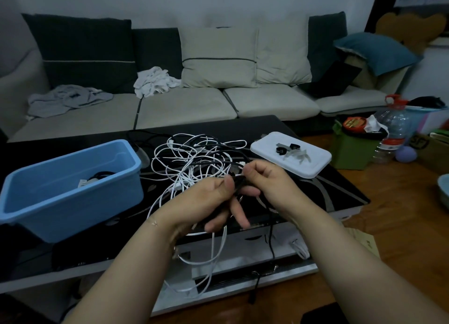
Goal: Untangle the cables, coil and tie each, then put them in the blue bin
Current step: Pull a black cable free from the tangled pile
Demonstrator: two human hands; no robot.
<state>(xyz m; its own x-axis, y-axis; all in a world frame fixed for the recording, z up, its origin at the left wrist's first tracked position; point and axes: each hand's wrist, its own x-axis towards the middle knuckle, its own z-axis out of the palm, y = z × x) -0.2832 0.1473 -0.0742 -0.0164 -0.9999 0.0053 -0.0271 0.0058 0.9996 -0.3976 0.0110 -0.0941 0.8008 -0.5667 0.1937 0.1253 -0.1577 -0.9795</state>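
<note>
1. Left hand [209, 202] sits palm-up over the near part of the black table [340, 192], its thumb and curled fingers gripping a black cable [271, 241]; two fingers stick out loosely below.
2. Right hand [264, 178] is just beside the left, almost touching it, with thumb and forefinger pinching the same black cable at the point where the two hands meet.
3. From the hands, the black cable drops down past the table's front edge, and its end hangs in front of the lower shelf.
4. Behind the hands, a tangle of white cables [192, 163] mixed with black strands lies spread on the tabletop; some white loops run under the left hand and dangle over the front edge.
5. To the left of the tangle stands the blue bin [48, 202], on the table, open side up. Something dark and coiled with a white piece lies inside it, too shadowed to identify surely.
6. To the right of the tangle rests a white lid [313, 163] lying flat, carrying a few small black and grey ties [289, 149].
7. Beyond the table is a sofa [184, 105] with cushions and crumpled clothes on its seat.
8. On the floor at right stand a green box [349, 149] and a clear plastic bottle [391, 127] with a red cap.
</note>
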